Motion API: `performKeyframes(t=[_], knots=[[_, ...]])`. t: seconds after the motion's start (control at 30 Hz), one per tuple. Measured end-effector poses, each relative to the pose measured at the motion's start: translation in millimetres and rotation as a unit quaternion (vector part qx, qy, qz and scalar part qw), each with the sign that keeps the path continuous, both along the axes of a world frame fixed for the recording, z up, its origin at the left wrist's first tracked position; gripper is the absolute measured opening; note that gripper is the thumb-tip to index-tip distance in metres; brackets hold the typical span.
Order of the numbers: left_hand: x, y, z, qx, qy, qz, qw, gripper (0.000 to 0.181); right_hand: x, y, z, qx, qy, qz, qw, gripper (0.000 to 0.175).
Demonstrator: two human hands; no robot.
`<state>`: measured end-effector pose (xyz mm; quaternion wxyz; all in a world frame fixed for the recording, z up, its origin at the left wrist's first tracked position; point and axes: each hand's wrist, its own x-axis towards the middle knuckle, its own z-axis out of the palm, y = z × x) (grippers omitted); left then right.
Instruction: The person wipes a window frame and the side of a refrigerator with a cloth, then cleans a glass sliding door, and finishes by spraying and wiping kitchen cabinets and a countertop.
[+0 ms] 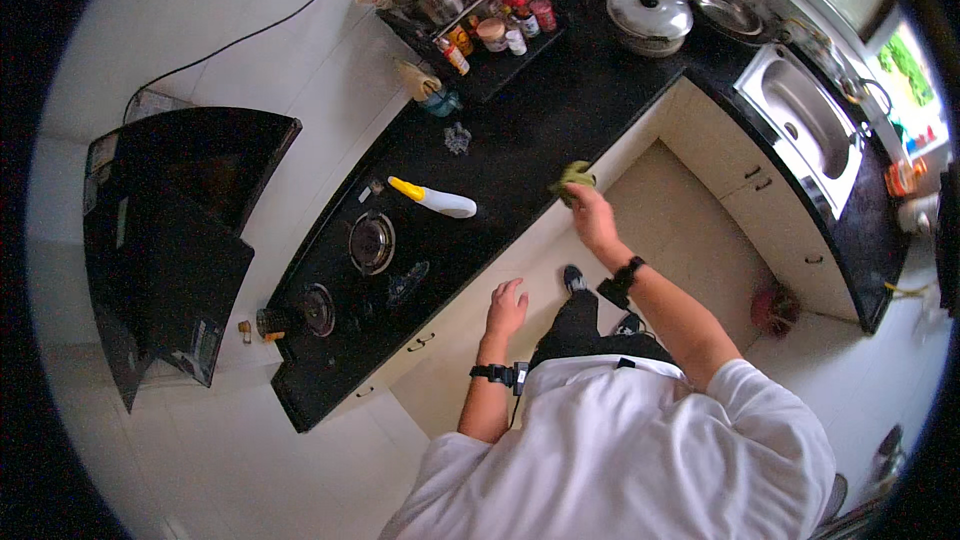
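Note:
My right hand (pixel 595 219) grips a crumpled green cloth (pixel 574 178) at the front edge of the black countertop (pixel 525 157). Held low in front of the counter, my left hand (pixel 508 309) has its fingers apart and nothing in it. A white spray bottle with a yellow top (pixel 435 199) lies on the counter beside the round gas burner (pixel 372 243). A second burner (pixel 318 310) is farther left. Between the near burner and the front edge, a whitish wet-looking patch shows on the black surface. A small crumpled clear wrapper (pixel 457 139) rests farther back.
A black rack (pixel 510 75) carries several jars and bottles. Behind it to the right stand a lidded metal pot (pixel 649 15) and a metal basin (pixel 724 6). A steel sink (pixel 806 120) is at the right. The range hood (pixel 172 225) projects over the burners at left.

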<state>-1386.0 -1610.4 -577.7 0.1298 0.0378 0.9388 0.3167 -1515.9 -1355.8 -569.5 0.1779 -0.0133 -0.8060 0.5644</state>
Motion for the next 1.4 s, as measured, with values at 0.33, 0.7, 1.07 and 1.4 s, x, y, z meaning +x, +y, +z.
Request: performKeyframes(t=[0.33, 0.7, 1.07, 1.4], knots=[[-103.7, 4.3, -58.7, 0.001, 0.045, 0.119, 0.992, 0.044, -50.1, -128.2, -90.3, 0.580, -0.080, 0.326, 0.742, 0.076], [-186.2, 33.8, -69.0, -0.098, 0.024, 0.051, 0.994, 0.058, -221.9, 108.7, -119.7, 0.574, -0.287, -0.007, 0.767, 0.083], [-176.6, 45.9, -70.9, -0.120, 0.002, 0.103, 0.987, 0.071, -180.8, -7.9, -86.8, 0.380, -0.128, 0.251, 0.881, 0.082], [-152.4, 54.6, -100.8, -0.121, -0.113, 0.266, 0.950, 0.069, -278.2, 93.3, -58.4, 0.337, -0.119, 0.268, 0.895, 0.073]])
